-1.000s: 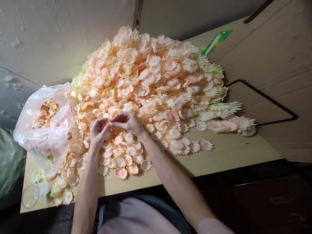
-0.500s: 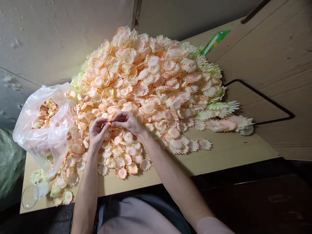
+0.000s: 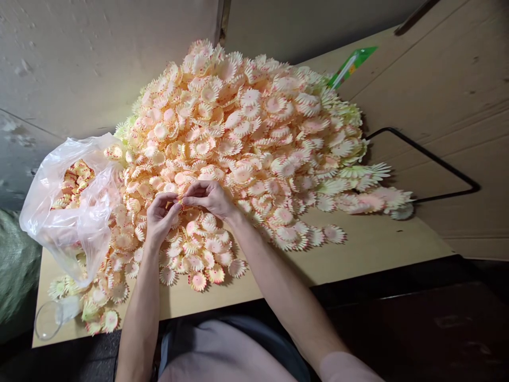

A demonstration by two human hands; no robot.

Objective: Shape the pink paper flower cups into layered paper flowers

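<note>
A big heap of small peach, pink and pale green artificial flower heads [image 3: 246, 132] covers the wooden table [image 3: 358, 254]. Over the near side of the heap my left hand [image 3: 159, 217] and my right hand [image 3: 209, 197] meet fingertip to fingertip. Both are closed in a pinch on one small flower piece [image 3: 180, 202] held between them, mostly hidden by the fingers.
A clear plastic bag [image 3: 67, 212] holding more flower pieces lies at the left of the table. A small clear cup [image 3: 47, 321] sits at the near left corner. A green packet [image 3: 352, 63] lies behind the heap, a black metal frame [image 3: 429, 159] to the right.
Both hands stay pinched together over the same spot, with only slight finger movement. The view has shifted a little.
</note>
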